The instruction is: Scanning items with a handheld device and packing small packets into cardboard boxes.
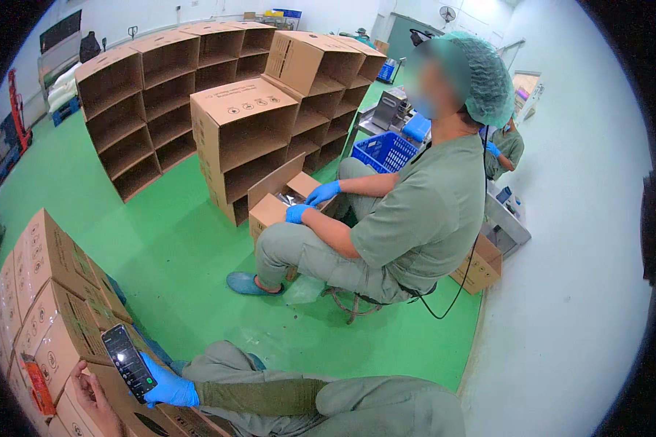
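Note:
My right hand (169,384), in a blue glove, grips a smartphone (129,362) with its dark screen lit, held tilted over a stack of cartons. My left hand (95,400) is bare and comes up from the lower edge. It is just left of the phone, fingers loosely bent with nothing in them that I can see. Closed brown cartons (36,269) are stacked at the lower left, right beside both hands. A flat orange object (38,384) lies against the cartons near my left hand; its kind is unclear.
A seated co-worker (423,211) in blue gloves reaches into an open carton (270,211) with silvery contents. Empty cartons (248,102) stand in stacked rows, openings sideways. Beyond are a blue crate (383,151), machines and another person (509,149). A cable hangs behind the stool.

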The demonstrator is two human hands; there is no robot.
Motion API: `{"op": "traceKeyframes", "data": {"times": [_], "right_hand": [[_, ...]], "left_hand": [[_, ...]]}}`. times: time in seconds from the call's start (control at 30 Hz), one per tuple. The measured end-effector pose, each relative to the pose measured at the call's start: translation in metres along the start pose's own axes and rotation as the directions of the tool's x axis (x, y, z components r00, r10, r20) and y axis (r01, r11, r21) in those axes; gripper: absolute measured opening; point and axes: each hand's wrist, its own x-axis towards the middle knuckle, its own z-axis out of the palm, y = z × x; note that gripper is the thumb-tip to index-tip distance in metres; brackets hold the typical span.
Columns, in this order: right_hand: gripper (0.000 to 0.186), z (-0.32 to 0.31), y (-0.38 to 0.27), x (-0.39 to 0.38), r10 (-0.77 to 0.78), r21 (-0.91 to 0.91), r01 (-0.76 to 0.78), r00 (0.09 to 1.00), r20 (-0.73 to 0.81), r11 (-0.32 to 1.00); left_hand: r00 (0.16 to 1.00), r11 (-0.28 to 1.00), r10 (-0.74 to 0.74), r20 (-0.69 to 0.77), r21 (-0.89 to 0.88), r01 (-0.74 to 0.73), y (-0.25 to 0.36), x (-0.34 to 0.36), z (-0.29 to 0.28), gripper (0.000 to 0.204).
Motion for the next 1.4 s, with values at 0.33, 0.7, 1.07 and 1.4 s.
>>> {"op": "traceKeyframes", "data": {"times": [0.33,0.7,1.07,1.4], "right_hand": [[0.1,0.005,-0.003,-0.003,-0.001,0.05,-0.001,0.999,0.047,0.999],[0.093,0.009,-0.026,-0.002,0.034,-0.033,-0.036,0.997,-0.074,0.999],[0.094,0.003,-0.003,0.0,0.114,0.138,-0.095,0.985,-0.13,0.986],[0.091,0.006,-0.027,-0.006,0.122,0.121,-0.118,0.992,-0.033,0.986]], "left_hand": [[0.999,0.999,0.011,-0.052,-0.04,-0.013,-0.006,-0.002,-0.001,0.029],[0.922,0.293,0.114,0.37,-0.899,0.325,0.05,-0.005,0.004,0.061],[0.968,0.914,-0.176,0.181,-0.336,0.229,-0.015,-0.003,0.007,0.045],[0.969,0.908,-0.158,0.191,-0.356,0.219,0.004,-0.004,0.004,0.039]]}}
